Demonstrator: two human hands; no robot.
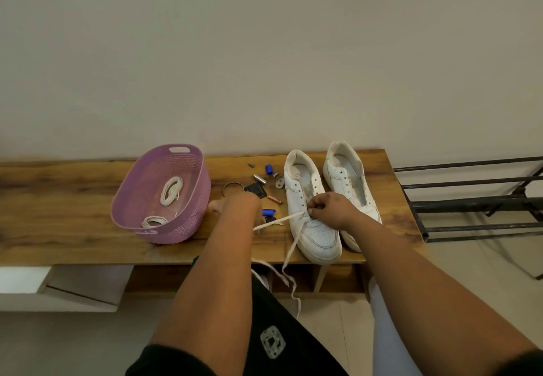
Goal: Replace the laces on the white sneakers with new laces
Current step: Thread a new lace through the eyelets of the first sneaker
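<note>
Looks like threading just began: right hand (329,209) pinches the lace (289,250) at the left sneaker (311,199); left hand (235,203) blurred, can't tell its grip. Next, the lowest eyelets.

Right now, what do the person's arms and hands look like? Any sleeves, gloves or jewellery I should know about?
Both forearms are bare from wrist to near the elbow. The left hand and right hand wear no gloves; no rings, watch or bands show. Black short sleeves appear at the bottom edge on both arms. The left hand is blurred, so fine detail there cannot be made out.
</note>
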